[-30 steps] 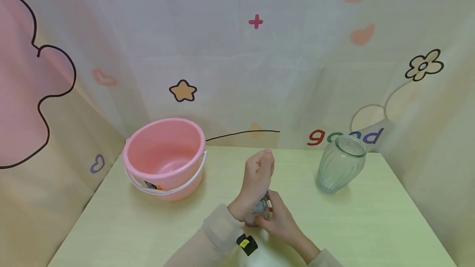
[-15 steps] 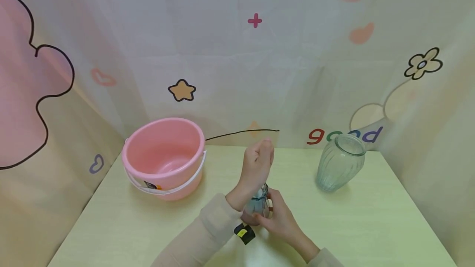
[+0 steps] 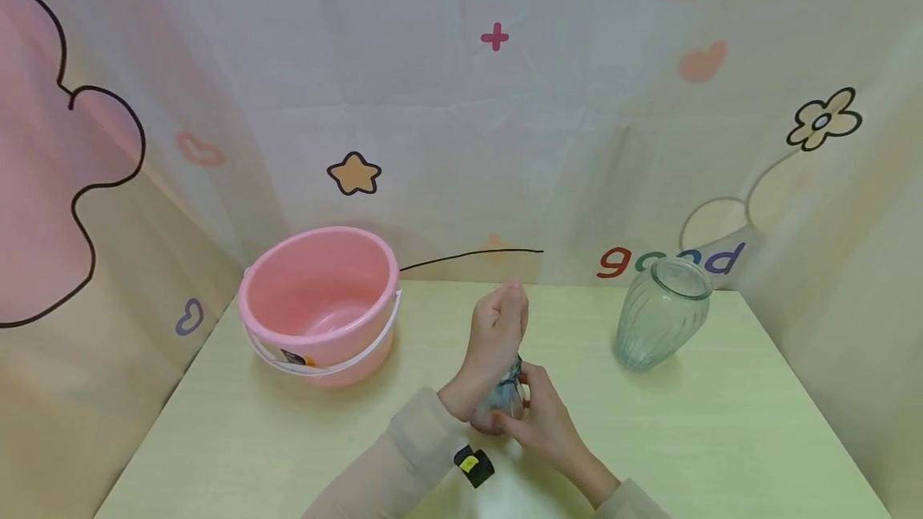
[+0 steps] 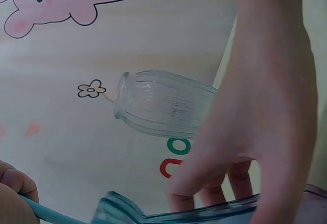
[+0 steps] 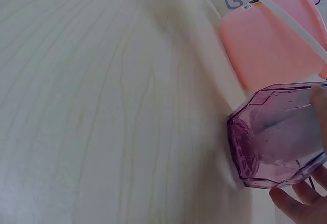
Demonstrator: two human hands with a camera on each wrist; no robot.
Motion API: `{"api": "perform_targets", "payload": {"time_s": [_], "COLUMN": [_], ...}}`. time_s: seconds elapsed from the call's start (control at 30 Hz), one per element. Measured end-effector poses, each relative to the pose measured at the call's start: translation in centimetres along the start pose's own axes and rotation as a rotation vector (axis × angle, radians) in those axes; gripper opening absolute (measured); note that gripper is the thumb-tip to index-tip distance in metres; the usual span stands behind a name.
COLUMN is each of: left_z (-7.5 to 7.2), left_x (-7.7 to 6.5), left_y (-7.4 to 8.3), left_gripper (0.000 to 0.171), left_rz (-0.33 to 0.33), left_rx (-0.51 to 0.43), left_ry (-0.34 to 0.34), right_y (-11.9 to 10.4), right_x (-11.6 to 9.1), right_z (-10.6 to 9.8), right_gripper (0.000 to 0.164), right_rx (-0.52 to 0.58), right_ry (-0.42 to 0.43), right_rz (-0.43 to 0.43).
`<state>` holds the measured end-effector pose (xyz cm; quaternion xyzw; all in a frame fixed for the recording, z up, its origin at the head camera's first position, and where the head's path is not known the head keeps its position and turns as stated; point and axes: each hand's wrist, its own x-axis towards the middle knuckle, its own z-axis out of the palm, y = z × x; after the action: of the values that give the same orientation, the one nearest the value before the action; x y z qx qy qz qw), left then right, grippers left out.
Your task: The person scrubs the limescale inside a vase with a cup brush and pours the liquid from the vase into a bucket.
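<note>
My left hand (image 3: 496, 335) is a raised fist above the small vase. In the left wrist view it grips a thin teal rod (image 4: 51, 214), which runs toward the vase's mouth; the rod's far end is hidden. My right hand (image 3: 548, 415) holds the vase (image 3: 501, 400) around its body. This faceted glass vase (image 5: 281, 132) is blue-teal at the flared neck and purple at the base. It stands upright near the table's front in the head view, partly covered by my left wrist. In the left wrist view, my right hand's fingers (image 4: 181, 191) wrap behind it.
A pink bucket (image 3: 288, 341) with a white handle stands at the left on the pale table (image 3: 721, 423). To the right is a clear ribbed glass vase (image 3: 659, 327). A printed curtain (image 3: 433, 86) hangs behind. A black-and-yellow tag (image 3: 473, 466) shows beside the left cuff.
My left fist rises slightly from its first position, showing more of the vase's neck, then lowers a little. My right hand keeps its hold on the vase, almost unmoved.
</note>
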<state>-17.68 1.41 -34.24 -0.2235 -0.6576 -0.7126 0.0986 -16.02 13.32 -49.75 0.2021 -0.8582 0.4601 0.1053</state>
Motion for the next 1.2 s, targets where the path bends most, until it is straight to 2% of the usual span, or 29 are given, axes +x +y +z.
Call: {"api": "perform_targets", "payload": {"time_s": [0.17,0.43,0.67,0.73,0.87,1.07,1.2], "left_z": [0.0,0.4,0.5,0.6,0.5,0.4,0.4], "left_x": [-0.5,-0.7,-0.1,0.1,0.6,1.1,0.8], "left_y": [-0.7,-0.6,-2.7,-2.6,-1.3,-0.7,0.6], "left_gripper": [0.035,0.032,0.035,0.038,0.041,0.042,0.037], "left_rz": [0.009,0.041,0.058,0.082,0.103,0.053,0.054], "left_rx": [0.003,0.024,0.045,0.055,0.057,0.035,0.016], "left_ry": [-0.028,0.012,0.020,0.035,0.048,0.051,0.038], "right_y": [0.1,-0.1,-0.1,0.0,0.0,-0.2,-0.1], "right_x": [0.1,0.1,0.1,0.1,0.2,0.1,0.1], "right_z": [0.1,0.1,0.2,0.2,0.3,0.2,0.2], "right_gripper": [0.071,0.071,0.072,0.072,0.069,0.069,0.069], "right_rx": [-0.001,-0.002,-0.021,-0.033,-0.051,-0.047,-0.046], "right_ry": [0.012,0.006,0.026,0.034,0.036,0.030,0.037], "right_rz": [-0.014,0.004,-0.006,-0.009,0.001,0.030,0.015]}}
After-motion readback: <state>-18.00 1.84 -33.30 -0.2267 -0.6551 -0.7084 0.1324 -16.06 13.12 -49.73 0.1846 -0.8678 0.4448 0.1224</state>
